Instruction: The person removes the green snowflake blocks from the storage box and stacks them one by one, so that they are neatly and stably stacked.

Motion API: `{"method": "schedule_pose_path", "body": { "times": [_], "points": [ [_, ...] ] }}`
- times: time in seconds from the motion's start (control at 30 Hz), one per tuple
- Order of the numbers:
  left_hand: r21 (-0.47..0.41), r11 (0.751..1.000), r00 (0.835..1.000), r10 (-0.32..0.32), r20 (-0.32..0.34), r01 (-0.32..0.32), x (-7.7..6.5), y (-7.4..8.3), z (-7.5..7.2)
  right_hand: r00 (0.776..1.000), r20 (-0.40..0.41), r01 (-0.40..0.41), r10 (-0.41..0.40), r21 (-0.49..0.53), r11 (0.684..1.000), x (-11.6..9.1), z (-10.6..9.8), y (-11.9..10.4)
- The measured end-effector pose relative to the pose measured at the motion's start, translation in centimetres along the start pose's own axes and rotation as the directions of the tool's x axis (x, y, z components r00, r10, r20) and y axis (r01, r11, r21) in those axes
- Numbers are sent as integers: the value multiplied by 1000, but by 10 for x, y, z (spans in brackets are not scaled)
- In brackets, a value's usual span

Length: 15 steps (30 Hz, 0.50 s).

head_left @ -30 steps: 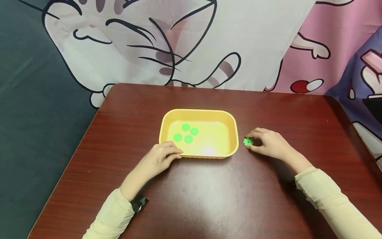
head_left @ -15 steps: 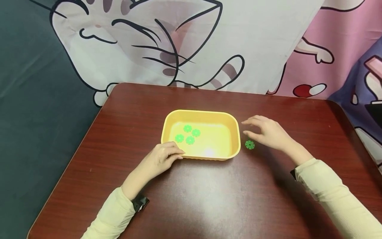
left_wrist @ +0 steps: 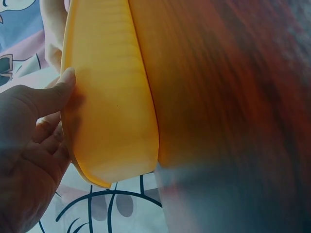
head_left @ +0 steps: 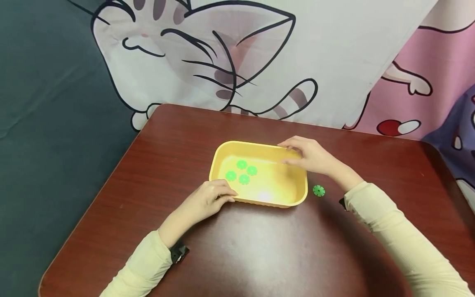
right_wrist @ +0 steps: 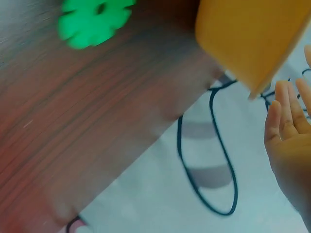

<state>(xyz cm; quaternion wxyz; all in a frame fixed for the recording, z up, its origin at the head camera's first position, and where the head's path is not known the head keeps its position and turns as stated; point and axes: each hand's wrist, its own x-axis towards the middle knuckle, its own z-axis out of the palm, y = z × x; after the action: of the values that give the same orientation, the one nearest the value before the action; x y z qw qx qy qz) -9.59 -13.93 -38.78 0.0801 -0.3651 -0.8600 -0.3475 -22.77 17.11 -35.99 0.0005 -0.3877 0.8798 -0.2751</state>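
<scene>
A shallow yellow plastic basin [head_left: 276, 179] sits on the table, with several green notched flower-shaped discs [head_left: 244, 179] lying flat in its left half. My left hand [head_left: 208, 202] pinches the basin's near rim at the left; in the left wrist view its thumb [left_wrist: 60, 92] presses on the outer wall. Over the basin's right end hovers my right hand [head_left: 311, 154], fingers spread and holding nothing. In the right wrist view its fingers [right_wrist: 286, 109] are apart from the yellow wall. One more green notched disc [head_left: 318, 190] lies on the table just right of the basin.
The dark red-brown wooden table [head_left: 259, 255] ends at a back edge behind the basin. Beyond it hangs a cloth [head_left: 334, 53] printed with a cartoon cat. A dark green surface [head_left: 55, 123] borders the table's left side. Both sleeves are pale, with a dark band at each wrist.
My right hand lets go of the green disc, leaving it on the table, then moves up and left over the basin. My left hand stays on the rim. The head view shifts slightly.
</scene>
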Motion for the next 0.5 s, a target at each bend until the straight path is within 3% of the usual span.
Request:
{"method": "schedule_pose_path", "body": {
  "times": [0.2,0.5],
  "points": [
    [-1,1000,1000,-5,23,5,-1,-1,0,992,128,-18,13,38,999,20,18,-7],
    [-1,1000,1000,2,21,-2,-2,-2,-2,973,218,74,-82,44,996,38,46,-15]
  ]
}}
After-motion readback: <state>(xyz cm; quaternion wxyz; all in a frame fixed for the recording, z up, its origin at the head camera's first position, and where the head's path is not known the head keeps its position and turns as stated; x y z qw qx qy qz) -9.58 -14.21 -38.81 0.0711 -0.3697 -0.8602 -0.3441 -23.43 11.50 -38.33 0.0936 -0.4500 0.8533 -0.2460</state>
